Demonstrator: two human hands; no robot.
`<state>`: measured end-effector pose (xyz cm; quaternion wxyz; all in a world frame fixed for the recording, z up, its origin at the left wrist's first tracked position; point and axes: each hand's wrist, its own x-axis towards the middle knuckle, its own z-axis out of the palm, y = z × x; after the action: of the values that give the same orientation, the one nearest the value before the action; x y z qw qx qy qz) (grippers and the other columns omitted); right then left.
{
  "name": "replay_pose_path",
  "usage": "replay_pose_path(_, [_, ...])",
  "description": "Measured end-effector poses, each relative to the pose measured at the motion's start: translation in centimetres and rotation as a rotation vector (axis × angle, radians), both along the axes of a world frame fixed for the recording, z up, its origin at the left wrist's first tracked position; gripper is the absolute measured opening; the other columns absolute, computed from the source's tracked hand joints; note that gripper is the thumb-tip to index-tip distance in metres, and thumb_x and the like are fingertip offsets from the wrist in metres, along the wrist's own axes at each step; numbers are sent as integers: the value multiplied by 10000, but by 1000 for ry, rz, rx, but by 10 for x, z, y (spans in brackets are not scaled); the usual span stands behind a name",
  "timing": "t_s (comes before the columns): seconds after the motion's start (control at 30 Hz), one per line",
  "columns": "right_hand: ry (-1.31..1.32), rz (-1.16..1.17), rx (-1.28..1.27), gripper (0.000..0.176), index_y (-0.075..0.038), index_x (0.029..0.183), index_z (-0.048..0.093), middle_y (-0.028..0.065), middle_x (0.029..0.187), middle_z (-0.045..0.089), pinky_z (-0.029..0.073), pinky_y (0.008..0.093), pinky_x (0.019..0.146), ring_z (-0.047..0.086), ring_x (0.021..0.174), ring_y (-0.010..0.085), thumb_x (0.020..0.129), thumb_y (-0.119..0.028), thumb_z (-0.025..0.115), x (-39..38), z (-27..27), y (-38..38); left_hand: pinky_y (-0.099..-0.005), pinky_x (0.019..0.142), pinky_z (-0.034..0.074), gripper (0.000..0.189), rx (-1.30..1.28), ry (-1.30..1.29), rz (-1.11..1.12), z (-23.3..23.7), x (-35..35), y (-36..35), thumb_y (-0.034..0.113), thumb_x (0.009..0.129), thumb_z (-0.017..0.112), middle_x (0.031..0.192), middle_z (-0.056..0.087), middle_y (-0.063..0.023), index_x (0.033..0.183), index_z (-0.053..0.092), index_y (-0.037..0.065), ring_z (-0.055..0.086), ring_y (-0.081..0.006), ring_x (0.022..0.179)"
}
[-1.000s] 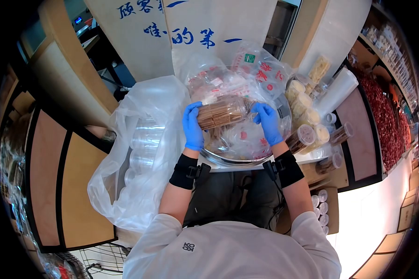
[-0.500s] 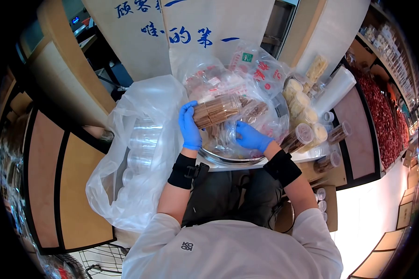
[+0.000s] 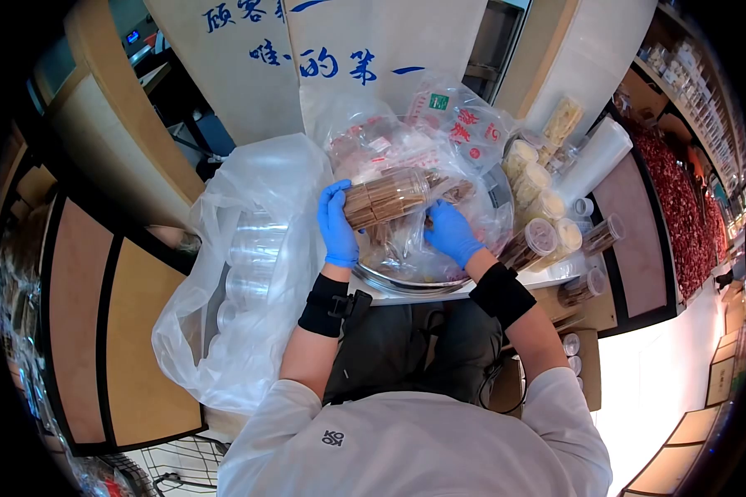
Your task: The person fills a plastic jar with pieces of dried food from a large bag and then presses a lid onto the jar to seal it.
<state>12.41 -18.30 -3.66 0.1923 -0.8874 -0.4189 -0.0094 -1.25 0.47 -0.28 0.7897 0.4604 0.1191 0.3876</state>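
Note:
In a blue glove, my left hand (image 3: 337, 228) holds a clear jar (image 3: 385, 199) by its base end. The jar lies tilted on its side, filled with thin brown sticks, its mouth toward the right. My right hand (image 3: 452, 230), gloved in blue too, is at the jar's mouth, fingers bent together near brown pieces (image 3: 456, 192); what they grip is hidden. Beneath both hands, clear plastic bags with red print (image 3: 464, 124) fill a round metal tray (image 3: 414, 288).
On the left stands a large translucent bag (image 3: 182, 340) of empty clear jars (image 3: 253, 253). Several filled jars (image 3: 541, 238) and a white roll (image 3: 597, 157) are on the right. A box (image 3: 588, 364) with small jars sits below, and dried red goods (image 3: 680, 215) lie at far right.
My right hand has moved up a little, closer to the jar's mouth and the brown pieces. My left hand and the jar have stayed nearly in place.

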Motion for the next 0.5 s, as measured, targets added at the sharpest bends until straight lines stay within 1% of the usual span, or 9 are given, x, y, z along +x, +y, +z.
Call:
replay_pose_path(0.07, [-6, 4, 63, 388, -24, 1058, 565, 191, 1057, 558, 476, 440, 823, 557, 995, 347, 730, -208, 661, 2, -7, 0, -222, 551, 447, 234, -6, -13, 14, -4, 3, 1, 202, 884, 475, 963, 574, -23, 1025, 612, 75, 525, -103, 836])
replay_pose_path(0.1, [-114, 83, 62, 348, -23, 1039, 565, 186, 1033, 569, 478, 435, 819, 563, 979, 344, 740, -186, 638, 2, -13, 1, -222, 551, 447, 234, -6, -13, 11, -5, 4, 2, 202, 884, 475, 963, 574, -23, 1025, 612, 75, 525, -103, 836])
replay_pose_path(0.13, [-223, 162, 61, 308, -22, 1020, 565, 181, 1010, 579, 479, 430, 815, 568, 964, 341, 750, -163, 614, 2, -18, 0, -228, 602, 452, 235, -4, -14, 11, -6, 4, 3, 197, 882, 476, 970, 577, -27, 1023, 613, 70, 524, -108, 851])
replay_pose_path(0.17, [-223, 161, 61, 308, -22, 1020, 565, 181, 1010, 579, 479, 430, 815, 568, 964, 341, 750, -163, 614, 3, -22, -1, -235, 654, 457, 235, -3, -15, 12, -7, 4, 3, 193, 880, 477, 978, 580, -32, 1022, 614, 66, 524, -113, 867])
replay_pose_path(0.2, [-229, 157, -14, 295, -19, 1023, 562, 185, 1010, 574, 482, 433, 805, 570, 950, 350, 757, -144, 592, 1, -20, -1, -235, 654, 457, 235, -2, -15, 11, -3, 2, 2, 193, 880, 477, 978, 580, -32, 1022, 614, 66, 524, -113, 867])
replay_pose_path(0.27, [-235, 154, -90, 283, -17, 1026, 559, 190, 1010, 569, 484, 436, 794, 571, 937, 358, 764, -125, 570, -3, -15, -1, -249, 768, 438, 233, -71, 11, -43, 4, -3, -1, 181, 878, 477, 991, 585, -38, 1018, 614, 56, 519, -123, 903])
replay_pose_path(0.33, [-38, 80, -91, 303, -11, 1065, 555, 212, 1024, 558, 491, 443, 772, 584, 879, 377, 781, -117, 552, -13, 5, 1, -253, 790, 431, 232, -20, -3, -6, -6, 3, 4, 178, 879, 477, 994, 586, -39, 1017, 615, 53, 519, -124, 912])
replay_pose_path(0.37, [-38, 82, -91, 303, -11, 1065, 555, 212, 1024, 558, 491, 443, 772, 584, 879, 377, 781, -117, 552, -12, 2, 2, -257, 812, 424, 231, 31, -15, 27, -11, 6, 6, 175, 879, 478, 998, 587, -39, 1016, 616, 51, 518, -126, 921])
replay_pose_path(0.5, [-9, 33, 38, 281, -2, 1060, 554, 227, 1033, 559, 495, 446, 760, 595, 855, 387, 807, -122, 541, -12, -5, 0, -256, 815, 423, 229, -14, -14, 9, -7, 4, 3, 173, 879, 480, 1002, 588, -38, 1016, 617, 50, 518, -127, 926])
